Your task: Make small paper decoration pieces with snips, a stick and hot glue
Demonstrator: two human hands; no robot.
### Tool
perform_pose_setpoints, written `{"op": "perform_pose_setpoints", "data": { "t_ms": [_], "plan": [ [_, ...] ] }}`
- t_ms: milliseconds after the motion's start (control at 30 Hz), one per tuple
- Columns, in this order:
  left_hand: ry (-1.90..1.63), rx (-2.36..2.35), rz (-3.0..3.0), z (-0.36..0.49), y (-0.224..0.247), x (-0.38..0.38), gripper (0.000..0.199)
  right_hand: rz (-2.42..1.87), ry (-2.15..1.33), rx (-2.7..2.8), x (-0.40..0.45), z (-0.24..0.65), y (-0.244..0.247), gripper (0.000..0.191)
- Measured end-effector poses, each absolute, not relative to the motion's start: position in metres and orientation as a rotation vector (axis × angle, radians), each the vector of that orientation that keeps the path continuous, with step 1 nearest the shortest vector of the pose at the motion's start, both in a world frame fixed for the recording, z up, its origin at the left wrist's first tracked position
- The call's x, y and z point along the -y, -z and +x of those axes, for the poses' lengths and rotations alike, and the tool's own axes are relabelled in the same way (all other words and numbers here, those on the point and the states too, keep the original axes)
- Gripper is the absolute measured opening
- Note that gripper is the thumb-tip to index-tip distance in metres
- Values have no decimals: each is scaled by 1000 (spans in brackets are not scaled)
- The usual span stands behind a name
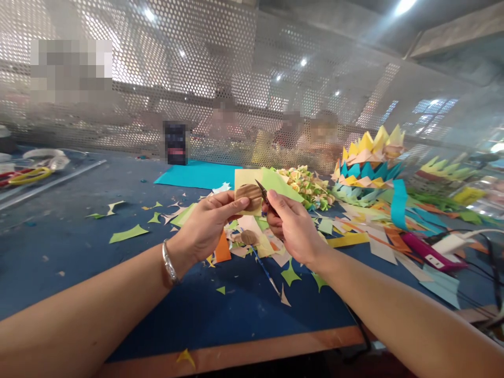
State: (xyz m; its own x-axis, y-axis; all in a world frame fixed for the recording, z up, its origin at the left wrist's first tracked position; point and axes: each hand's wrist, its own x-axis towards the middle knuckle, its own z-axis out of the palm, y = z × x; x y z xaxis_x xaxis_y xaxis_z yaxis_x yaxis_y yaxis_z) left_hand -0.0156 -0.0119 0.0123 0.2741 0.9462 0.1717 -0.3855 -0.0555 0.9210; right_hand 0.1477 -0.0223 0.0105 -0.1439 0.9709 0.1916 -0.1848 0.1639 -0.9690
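My left hand [208, 218], a bracelet on its wrist, pinches a round brown corrugated cardboard disc [252, 195] against a pale yellow paper sheet [243, 177]. In my right hand [297, 228] is a pair of dark scissors [261, 188], their tip at the disc's upper right edge; most of the handles are hidden by the fingers. Light green paper [280, 184] shows behind the scissors. Below the hands, a second brown disc [249, 238] lies among paper scraps, close to a thin blue pen-like stick [268, 273].
Blue paper [192, 176] lies under a dark upright phone-like device [176, 144]. Folded paper pieces [309, 186] heap up behind my right hand, beside stacked zigzag paper strips [370, 168]. Further right is a magenta power strip [431, 252] with cables. A perforated metal screen [220, 68] stands behind.
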Motion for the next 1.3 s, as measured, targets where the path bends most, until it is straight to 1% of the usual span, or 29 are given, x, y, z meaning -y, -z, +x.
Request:
{"op": "perform_pose_setpoints", "data": {
  "t_ms": [200,400,700,900,1100,1300],
  "plan": [
    [-1181,-633,1141,-17,-13,13,17,-865,-1248,1337,20,152,-9,42],
    [-1212,-670,1182,-19,-16,12,11,-860,-1191,1410,17,157,-9,41],
    [-1240,-653,1285,-23,-14,6,10,-924,-1066,1546,17,161,-12,42],
    [-1232,-687,1376,-25,-16,4,16,-979,-1015,1618,15,165,-12,43],
    [-1222,-671,1408,-27,-17,2,14,-996,-951,1655,14,165,-13,44],
    [-1232,-649,1403,-29,-18,1,14,-990,-989,1642,16,164,-14,44]
  ]
}}
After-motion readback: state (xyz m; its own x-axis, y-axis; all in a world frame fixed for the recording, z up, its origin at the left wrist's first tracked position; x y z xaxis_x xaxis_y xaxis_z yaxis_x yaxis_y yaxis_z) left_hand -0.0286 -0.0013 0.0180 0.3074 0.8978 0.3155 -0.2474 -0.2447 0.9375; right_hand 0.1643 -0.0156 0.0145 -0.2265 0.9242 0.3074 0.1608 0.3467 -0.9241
